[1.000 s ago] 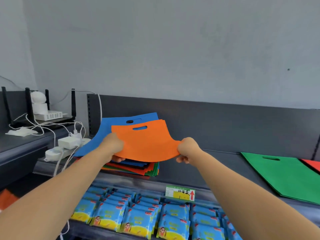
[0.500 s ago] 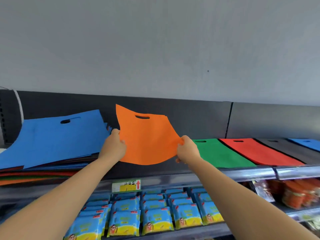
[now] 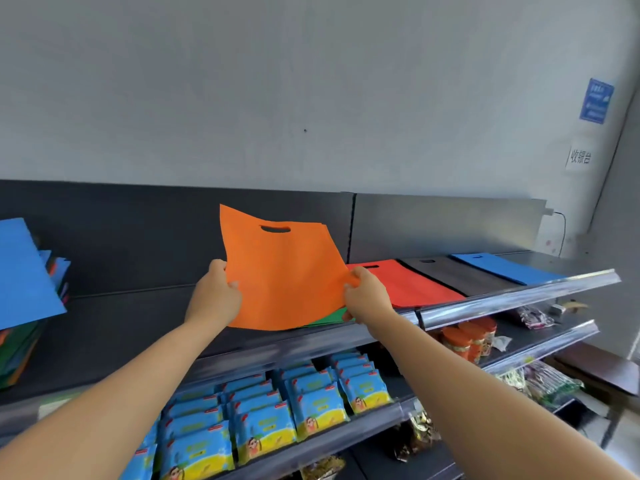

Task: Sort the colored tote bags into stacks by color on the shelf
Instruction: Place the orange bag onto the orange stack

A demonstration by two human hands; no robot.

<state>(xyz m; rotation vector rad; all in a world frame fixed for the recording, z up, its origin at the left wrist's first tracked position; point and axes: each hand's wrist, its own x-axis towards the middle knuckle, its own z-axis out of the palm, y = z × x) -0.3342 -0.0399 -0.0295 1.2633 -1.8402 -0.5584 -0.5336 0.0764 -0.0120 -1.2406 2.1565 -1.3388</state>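
Rows of blue snack packets (image 3: 263, 431) low in view, upright and packed side by side. To their right, orange-lidded jars (image 3: 464, 341), then clear bagged goods (image 3: 535, 320). High on the grey wall (image 3: 311, 81), a blue notice (image 3: 596, 101) above a white sign (image 3: 580, 156).

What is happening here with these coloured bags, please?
A person is sorting tote bags by colour on a shop shelf. The left hand and the right hand grip an orange tote bag by its side edges, lifted above the shelf, and it hides most of a green bag. To the right a red bag, a dark grey bag and a blue bag lie flat side by side. A mixed pile waits at the left.
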